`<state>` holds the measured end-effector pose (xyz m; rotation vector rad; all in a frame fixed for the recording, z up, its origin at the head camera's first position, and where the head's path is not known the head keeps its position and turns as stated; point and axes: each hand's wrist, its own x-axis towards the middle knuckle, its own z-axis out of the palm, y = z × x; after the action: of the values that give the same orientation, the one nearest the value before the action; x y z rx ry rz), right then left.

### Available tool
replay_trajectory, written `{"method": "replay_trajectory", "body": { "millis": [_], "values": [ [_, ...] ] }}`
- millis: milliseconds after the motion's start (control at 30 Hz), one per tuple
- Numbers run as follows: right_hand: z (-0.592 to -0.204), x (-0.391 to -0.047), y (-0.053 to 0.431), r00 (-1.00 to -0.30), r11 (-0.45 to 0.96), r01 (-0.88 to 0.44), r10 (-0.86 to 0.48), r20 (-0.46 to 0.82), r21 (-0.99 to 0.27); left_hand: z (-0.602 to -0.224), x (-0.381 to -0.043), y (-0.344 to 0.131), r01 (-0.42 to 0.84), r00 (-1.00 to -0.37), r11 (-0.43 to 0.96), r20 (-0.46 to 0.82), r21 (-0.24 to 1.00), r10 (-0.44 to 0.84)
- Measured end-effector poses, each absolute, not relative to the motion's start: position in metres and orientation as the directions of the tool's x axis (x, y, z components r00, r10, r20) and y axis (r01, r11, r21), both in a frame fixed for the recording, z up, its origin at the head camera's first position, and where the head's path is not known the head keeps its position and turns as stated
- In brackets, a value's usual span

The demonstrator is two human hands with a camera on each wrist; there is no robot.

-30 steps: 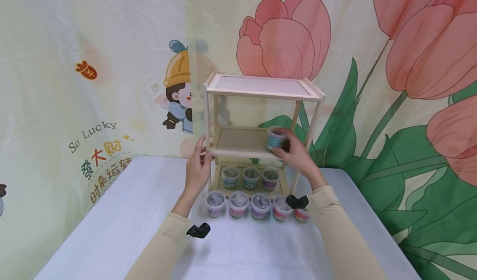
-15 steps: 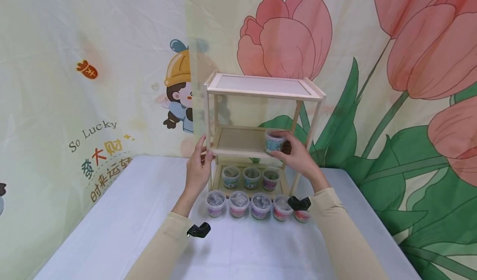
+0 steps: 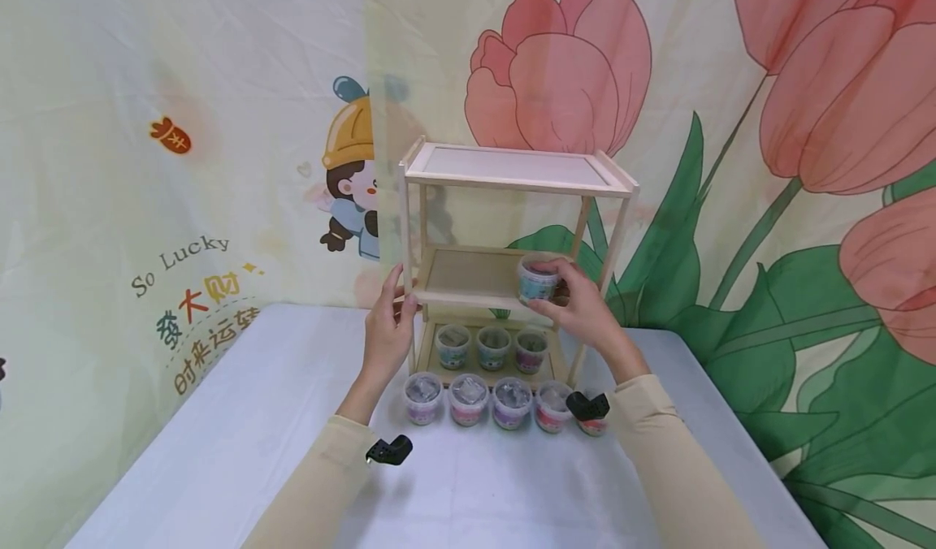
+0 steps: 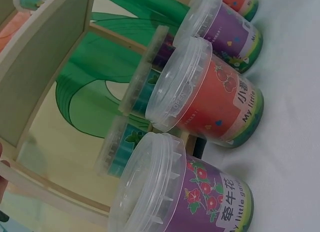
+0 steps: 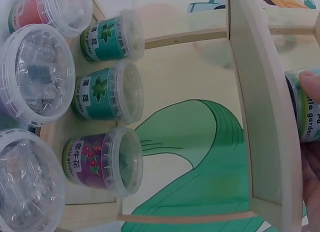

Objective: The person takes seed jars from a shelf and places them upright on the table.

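Note:
My right hand holds a clear-lidded plastic tub with a teal label, thumb low on its side and fingers near the rim. This tub is at the right front of the rack's middle board; in the right wrist view the tub's base is right at the board's edge. My left hand grips the left front post of the wooden rack at middle-board height, thumb in front. On the bottom board stand two teal tubs and a purple one.
Several more lidded tubs, with purple, pink and red labels, form a row on the white tablecloth before the rack. A printed cloth hangs behind. The rack's top board lies above both hands.
My right hand has shifted slightly left and down with the teal tub over the middle board. The left hand keeps its place on the post.

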<state>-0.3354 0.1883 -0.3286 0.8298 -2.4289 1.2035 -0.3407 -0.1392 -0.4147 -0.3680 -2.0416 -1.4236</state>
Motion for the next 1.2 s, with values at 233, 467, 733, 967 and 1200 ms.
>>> {"method": "replay_trajectory", "body": {
  "millis": [233,467,733,967,1200],
  "values": [
    [-0.328,-0.329,0.182,-0.783,0.506,-0.619,-0.343,0.519,-0.6,-0.415,-0.341,-0.14,0.541,-0.777,0.381,0.619,0.75,-0.115],
    [-0.33,-0.321,0.176,-0.787,0.544,-0.607,-0.31,0.534,-0.579,-0.416,-0.34,-0.14,0.548,-0.771,0.383,0.626,0.744,-0.115],
    [-0.328,-0.308,0.166,-0.799,0.576,-0.584,-0.285,0.53,-0.571,-0.414,-0.34,-0.14,0.552,-0.768,0.378,0.63,0.744,-0.119],
    [-0.329,-0.302,0.156,-0.782,0.586,-0.597,-0.273,0.56,-0.548,-0.415,-0.34,-0.14,0.553,-0.766,0.374,0.631,0.745,-0.124],
    [-0.333,-0.295,0.145,-0.763,0.588,-0.614,-0.269,0.588,-0.527,-0.415,-0.341,-0.139,0.551,-0.769,0.374,0.628,0.746,-0.121]
  ]
}}
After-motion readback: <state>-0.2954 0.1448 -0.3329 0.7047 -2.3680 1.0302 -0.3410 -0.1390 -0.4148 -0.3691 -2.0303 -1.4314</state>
